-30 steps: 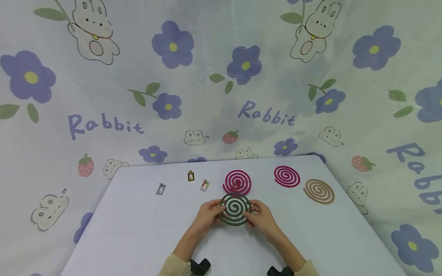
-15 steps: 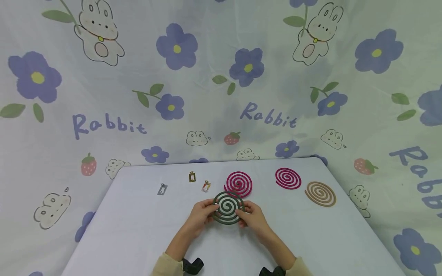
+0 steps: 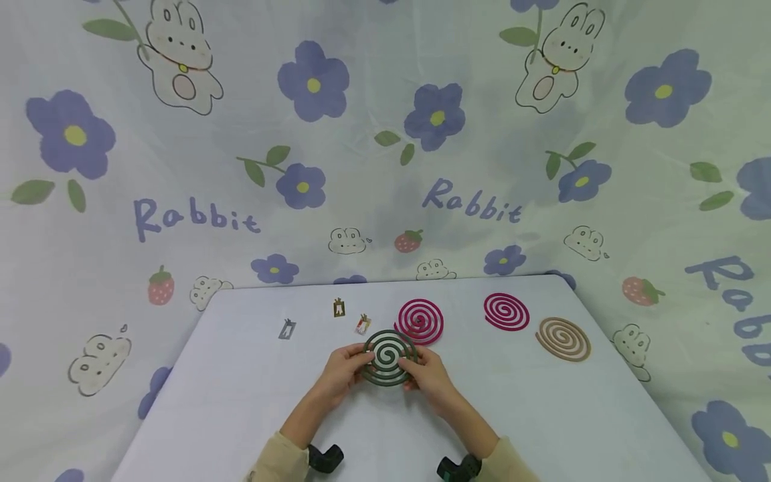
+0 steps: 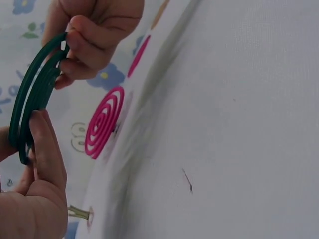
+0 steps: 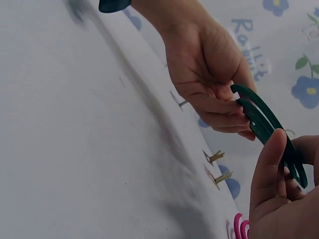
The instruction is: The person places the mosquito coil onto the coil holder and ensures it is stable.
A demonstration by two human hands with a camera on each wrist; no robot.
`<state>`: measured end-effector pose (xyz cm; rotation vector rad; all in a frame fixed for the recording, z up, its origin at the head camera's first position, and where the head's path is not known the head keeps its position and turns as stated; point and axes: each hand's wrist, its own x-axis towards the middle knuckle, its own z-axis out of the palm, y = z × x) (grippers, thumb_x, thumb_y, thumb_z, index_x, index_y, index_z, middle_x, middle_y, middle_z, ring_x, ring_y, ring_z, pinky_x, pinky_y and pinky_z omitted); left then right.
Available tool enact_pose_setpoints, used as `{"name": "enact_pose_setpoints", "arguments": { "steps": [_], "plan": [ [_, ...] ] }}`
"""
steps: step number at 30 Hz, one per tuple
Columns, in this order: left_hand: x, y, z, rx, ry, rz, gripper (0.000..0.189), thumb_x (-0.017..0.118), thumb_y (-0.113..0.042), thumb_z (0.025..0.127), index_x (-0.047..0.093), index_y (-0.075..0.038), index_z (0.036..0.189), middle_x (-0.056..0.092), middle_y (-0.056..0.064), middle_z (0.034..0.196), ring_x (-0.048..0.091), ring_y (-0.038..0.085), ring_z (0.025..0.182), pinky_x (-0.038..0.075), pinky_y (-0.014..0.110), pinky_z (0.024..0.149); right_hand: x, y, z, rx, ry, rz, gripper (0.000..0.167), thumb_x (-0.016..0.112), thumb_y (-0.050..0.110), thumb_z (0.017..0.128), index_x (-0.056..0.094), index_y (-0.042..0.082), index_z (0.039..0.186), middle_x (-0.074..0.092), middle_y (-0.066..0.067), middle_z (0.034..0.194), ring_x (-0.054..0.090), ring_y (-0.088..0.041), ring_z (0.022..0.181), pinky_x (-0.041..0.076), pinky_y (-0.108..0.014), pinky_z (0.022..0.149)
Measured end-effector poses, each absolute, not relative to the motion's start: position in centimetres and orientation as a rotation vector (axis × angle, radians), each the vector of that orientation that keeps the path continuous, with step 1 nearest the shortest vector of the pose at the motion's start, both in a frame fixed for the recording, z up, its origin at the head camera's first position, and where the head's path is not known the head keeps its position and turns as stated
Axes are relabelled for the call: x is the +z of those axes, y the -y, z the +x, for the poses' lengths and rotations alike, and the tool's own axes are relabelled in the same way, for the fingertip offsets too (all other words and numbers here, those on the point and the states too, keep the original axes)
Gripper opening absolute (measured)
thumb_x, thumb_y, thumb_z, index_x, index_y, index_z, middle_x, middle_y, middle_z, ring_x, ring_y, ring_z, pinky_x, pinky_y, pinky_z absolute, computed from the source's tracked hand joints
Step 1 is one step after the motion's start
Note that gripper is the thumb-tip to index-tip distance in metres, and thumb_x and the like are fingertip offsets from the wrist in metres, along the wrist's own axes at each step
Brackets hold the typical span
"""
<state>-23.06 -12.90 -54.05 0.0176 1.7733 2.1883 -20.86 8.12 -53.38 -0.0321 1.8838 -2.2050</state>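
Both hands hold a dark green mosquito coil [image 3: 388, 353] above the table, tilted toward the head camera. At its left edge my left hand [image 3: 341, 370] pinches it between thumb and fingers. My right hand [image 3: 431, 377] grips the opposite edge the same way. From the side, in the left wrist view, the green coil [image 4: 37, 94] shows rings standing slightly apart. Just behind it is a pink mosquito coil [image 3: 419, 322], which looks raised off the cloth in the left wrist view. A small red-and-yellow metal stand [image 3: 363, 324] lies near the green coil's upper left.
A gold stand [image 3: 339, 308] and a silver stand [image 3: 287, 329] lie farther left. At the right are another pink coil [image 3: 506, 312] and a tan coil [image 3: 563, 339]. The white-covered table [image 3: 229, 402] ends against a rabbit-print curtain [image 3: 373, 154].
Both hands have moved left together with the green coil, which has shifted away from in front of the middle pink coil. The head view has turned slightly. The grip looks the same.
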Motion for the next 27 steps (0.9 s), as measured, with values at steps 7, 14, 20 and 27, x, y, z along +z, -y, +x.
{"name": "enact_pose_setpoints", "arguments": {
  "steps": [7,14,20,27],
  "plan": [
    [-53.5,14.2,-23.7,2.148,-1.811,0.02,0.039,0.065,-0.012,0.093,0.055,0.011,0.123,0.068,0.01,0.102,0.065,0.014,0.085,0.054,0.027,0.072,-53.1,-6.8,-21.4,-2.177,-1.899,-0.032,0.032,0.068,0.016,0.092,0.055,-0.006,0.11,0.066,-0.008,0.084,0.057,-0.011,0.057,0.051,-0.023,0.051],
    [-52.6,15.5,-24.8,2.113,-1.793,0.016,0.038,0.064,-0.009,0.094,0.054,0.012,0.124,0.068,0.01,0.103,0.066,0.015,0.086,0.055,0.028,0.075,-52.5,-5.7,-22.3,-2.148,-1.927,-0.024,0.029,0.069,0.015,0.091,0.056,-0.005,0.108,0.065,-0.009,0.084,0.057,-0.011,0.054,0.052,-0.024,0.05],
    [-51.3,16.5,-26.1,2.112,-1.802,-0.019,0.038,0.065,-0.011,0.093,0.055,0.01,0.124,0.067,0.011,0.102,0.066,0.014,0.083,0.055,0.027,0.073,-51.6,-4.3,-23.6,-2.165,-1.939,0.007,0.027,0.069,0.015,0.09,0.057,-0.003,0.107,0.065,-0.009,0.084,0.057,-0.011,0.053,0.053,-0.024,0.051],
    [-50.3,17.1,-27.8,2.133,-1.794,-0.028,0.039,0.067,-0.009,0.092,0.055,0.007,0.125,0.065,0.011,0.104,0.065,0.015,0.082,0.055,0.028,0.072,-50.4,-3.2,-25.3,-2.166,-1.972,0.035,0.028,0.069,0.013,0.09,0.056,-0.004,0.108,0.064,-0.009,0.083,0.057,-0.011,0.053,0.053,-0.025,0.051]
  ]
}}
